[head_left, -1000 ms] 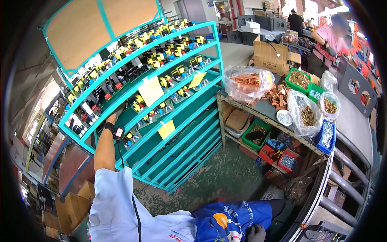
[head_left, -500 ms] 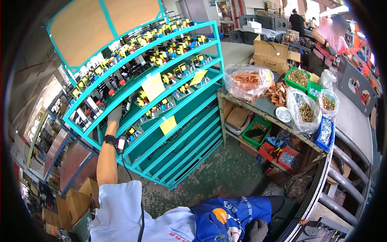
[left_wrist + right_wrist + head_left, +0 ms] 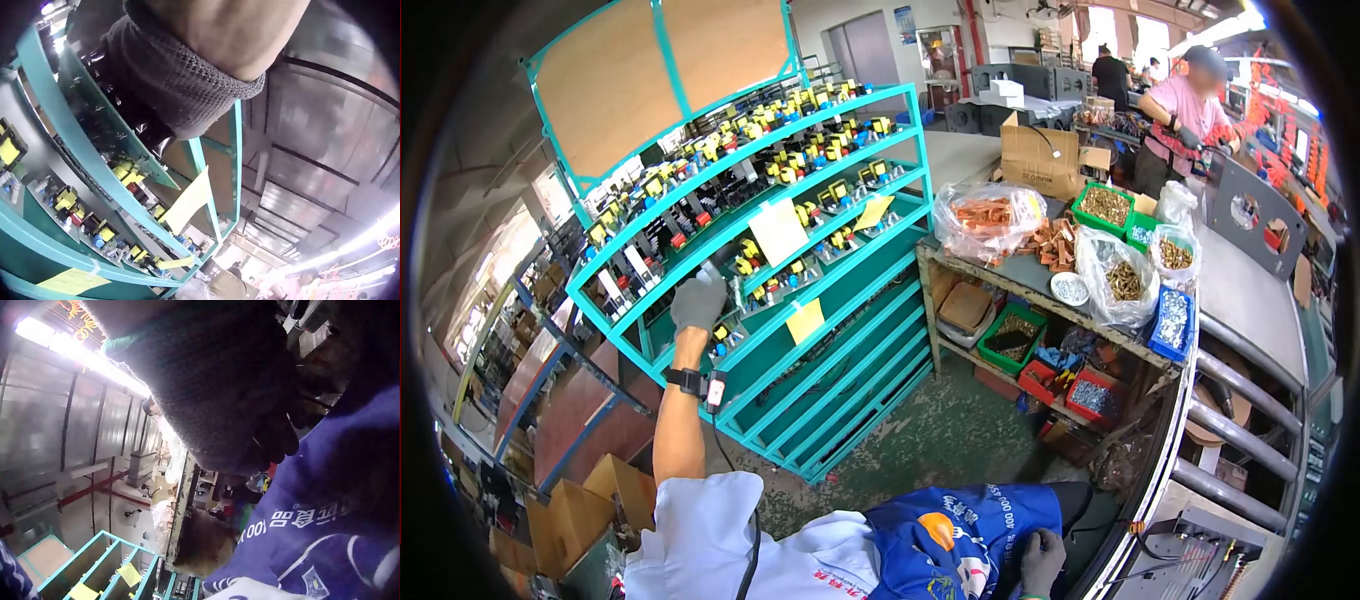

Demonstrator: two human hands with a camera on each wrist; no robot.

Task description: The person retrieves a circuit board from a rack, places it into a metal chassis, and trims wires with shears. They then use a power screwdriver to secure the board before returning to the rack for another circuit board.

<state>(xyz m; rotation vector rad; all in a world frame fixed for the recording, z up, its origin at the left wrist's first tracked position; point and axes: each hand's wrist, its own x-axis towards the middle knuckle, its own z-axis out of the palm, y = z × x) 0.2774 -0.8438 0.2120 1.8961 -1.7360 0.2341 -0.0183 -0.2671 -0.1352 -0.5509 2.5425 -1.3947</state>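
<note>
My grey-gloved left hand (image 3: 700, 302) is at the left end of the teal rack (image 3: 745, 440), in front of a middle shelf. A pale, shiny bit shows at its fingertips; I cannot tell whether the fingers grip it. In the left wrist view the glove (image 3: 181, 81) hides the fingers, and dark parts with bright edges show just beyond it. Nearest to this hand are yellow-and-black components (image 3: 750, 258) on the shelves. My right hand (image 3: 1043, 562), also gloved in grey, hangs loosely beside the blue apron (image 3: 940, 535) with nothing visible in it.
Right of the rack stands a workbench (image 3: 1025, 285) with bagged copper pieces (image 3: 985, 215), green bins of brass fasteners (image 3: 1105, 205) and a blue bin (image 3: 1173, 320). Rollers (image 3: 1240, 445) run along the right. Cardboard boxes (image 3: 580, 525) lie low left. A person (image 3: 1180, 120) works at the back.
My left hand has drawn back from inside the rack toward me, so the whole glove now shows. The head view has shifted slightly. My right hand stays by the apron.
</note>
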